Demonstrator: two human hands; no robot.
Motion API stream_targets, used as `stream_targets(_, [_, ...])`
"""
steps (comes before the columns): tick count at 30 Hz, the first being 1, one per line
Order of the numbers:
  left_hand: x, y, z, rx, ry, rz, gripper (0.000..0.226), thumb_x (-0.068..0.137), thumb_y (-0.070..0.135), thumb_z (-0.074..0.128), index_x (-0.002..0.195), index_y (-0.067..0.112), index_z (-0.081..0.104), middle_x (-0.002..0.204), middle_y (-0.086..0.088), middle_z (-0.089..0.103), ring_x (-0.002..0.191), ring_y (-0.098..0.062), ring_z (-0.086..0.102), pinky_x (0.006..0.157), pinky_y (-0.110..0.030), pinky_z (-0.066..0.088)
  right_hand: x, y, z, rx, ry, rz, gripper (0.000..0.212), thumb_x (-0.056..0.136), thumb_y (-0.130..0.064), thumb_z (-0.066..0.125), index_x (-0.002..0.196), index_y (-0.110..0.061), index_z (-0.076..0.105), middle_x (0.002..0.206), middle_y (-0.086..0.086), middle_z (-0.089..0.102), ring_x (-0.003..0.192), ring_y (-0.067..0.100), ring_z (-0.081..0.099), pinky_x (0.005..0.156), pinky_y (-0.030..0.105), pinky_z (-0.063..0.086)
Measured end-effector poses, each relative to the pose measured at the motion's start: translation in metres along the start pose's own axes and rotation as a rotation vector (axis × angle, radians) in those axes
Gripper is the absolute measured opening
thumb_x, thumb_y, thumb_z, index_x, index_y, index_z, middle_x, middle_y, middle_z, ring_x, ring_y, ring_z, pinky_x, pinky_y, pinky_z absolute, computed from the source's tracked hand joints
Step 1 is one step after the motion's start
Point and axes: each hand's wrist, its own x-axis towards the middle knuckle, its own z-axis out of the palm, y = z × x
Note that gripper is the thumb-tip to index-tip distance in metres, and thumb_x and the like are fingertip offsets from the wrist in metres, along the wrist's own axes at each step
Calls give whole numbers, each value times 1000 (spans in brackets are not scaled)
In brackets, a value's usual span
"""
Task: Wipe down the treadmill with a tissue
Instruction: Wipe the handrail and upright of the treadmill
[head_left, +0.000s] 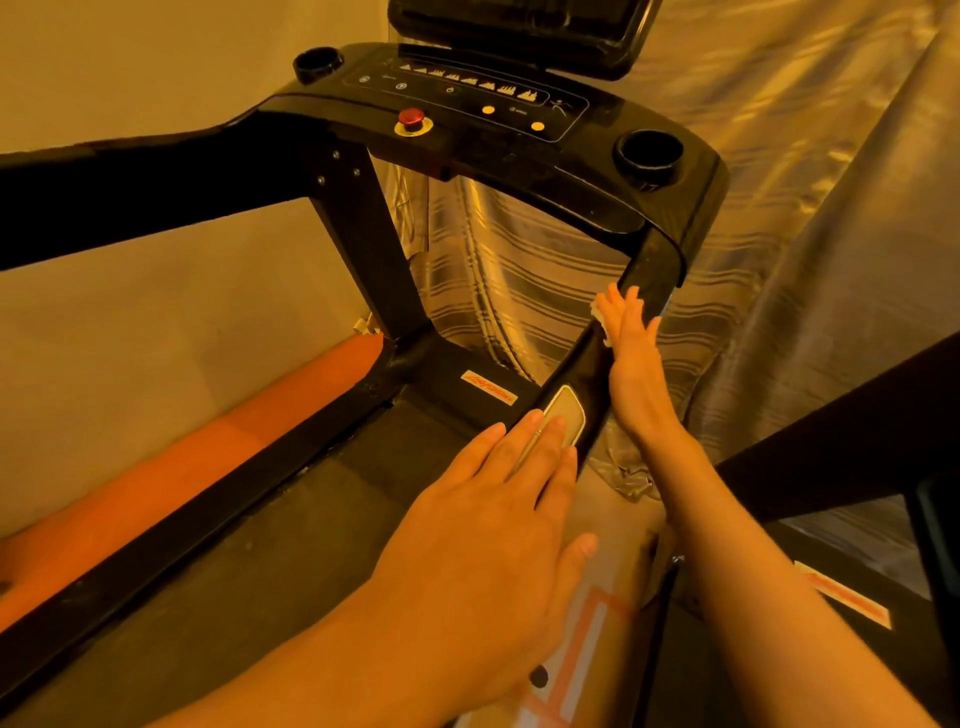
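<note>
Head view
Treadmill (358, 234): black, seen from above the belt (270, 561); the console (467, 101) is at the top.
Tissue (599, 312): pale and crumpled, on the right rail (589, 371), near the console end; only its edge shows from under the fingers.
Right hand (631, 358): flat on the tissue, fingers straight and slightly spread, pressing it against the rail.
Left hand (493, 519): fingers straight and relaxed, holding nothing; the fingertips lie on the silver plate (565, 415) at the rail's near end.
Stop knob (410, 118): red, at the console's near edge.
Cup holder (649, 156): at the console's right corner.
Curtain (519, 296): striped, behind the treadmill.
</note>
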Motion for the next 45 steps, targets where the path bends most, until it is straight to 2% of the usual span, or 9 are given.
stream_targets(3, [-1, 2, 6, -49, -38, 13, 65, 105, 52, 12, 160, 18, 21, 170, -5, 10, 159, -22, 6, 122, -40, 0, -10, -25, -10, -40, 4, -70, 63, 109, -41, 19, 153, -1, 37, 162, 25, 35, 157, 41, 16, 125, 65, -6])
stream_targets(7, [-2, 5, 4, -55, -17, 32, 61, 100, 49, 35, 138, 13, 65, 151, -10, 55, 145, -25, 47, 124, -39, 30, -80, -64, -3, 15, -96, -324, 51, 112, -38, 32, 152, -9, 45, 160, 5, 42, 158, 21, 23, 129, 49, -6])
stream_targets(12, [-6, 6, -11, -38, -91, 6, 69, 111, 52, 16, 165, 15, -4, 171, -4, -19, 156, -18, -26, 113, -33, -29, 11, -15, -29, -299, -229, -252, 49, 101, -24, 29, 137, -7, 58, 140, 19, 60, 149, 34, 38, 126, 60, -5])
stream_targets(21, [-6, 4, -10, -60, -157, 21, 80, 108, 59, 19, 163, 9, -12, 171, -10, -21, 156, -22, -27, 126, -43, -18, -31, -50, -28, -323, -308, -509, 34, 108, -24, 36, 133, -17, 59, 134, 7, 61, 138, 21, 50, 127, 55, 12])
stream_targets(25, [-7, 2, -11, -70, -179, 38, 83, 109, 58, 23, 162, 6, -14, 170, -12, -21, 156, -25, -25, 126, -45, -16, 19, -24, -40, -432, -316, -341, 70, 111, -51, 11, 121, -8, 65, 121, 17, 67, 125, 40, 59, 123, 64, 15])
stream_targets(32, [-4, 0, -10, -82, -156, 65, 87, 109, 57, 28, 160, 2, -16, 169, -16, -22, 155, -28, -26, 115, -40, -27, -10, -56, -37, -338, -445, -535, 52, 111, -40, 21, 111, -13, 66, 110, -3, 63, 111, 12, 58, 128, 47, 11])
stream_targets(37, [-3, -1, -7, -99, -142, 61, 88, 108, 57, 32, 160, 1, -13, 169, -18, -21, 156, -31, -23, 121, -44, -21, 34, -40, -40, -325, -415, -273, 58, 110, -45, 16, 92, -16, 63, 94, 5, 64, 101, 29, 64, 128, 48, 11])
stream_targets(42, [-3, 0, -4, -108, -99, 45, 90, 108, 57, 34, 160, -1, -12, 170, -19, -17, 157, -31, -21, 119, -43, -23, -19, -65, -41, -305, -523, -505, 35, 108, -19, 31, 118, -17, 64, 115, -7, 62, 120, 10, 58, 129, 41, 10])
stream_targets(45, [-4, 0, -5, -98, -116, 56, 88, 108, 56, 30, 159, 0, -14, 169, -19, -21, 156, -31, -23, 118, -43, -24, 9, -49, -48, -368, -541, -447, 59, 112, -47, 13, 120, -17, 63, 119, 1, 64, 122, 19, 58, 128, 51, 10])
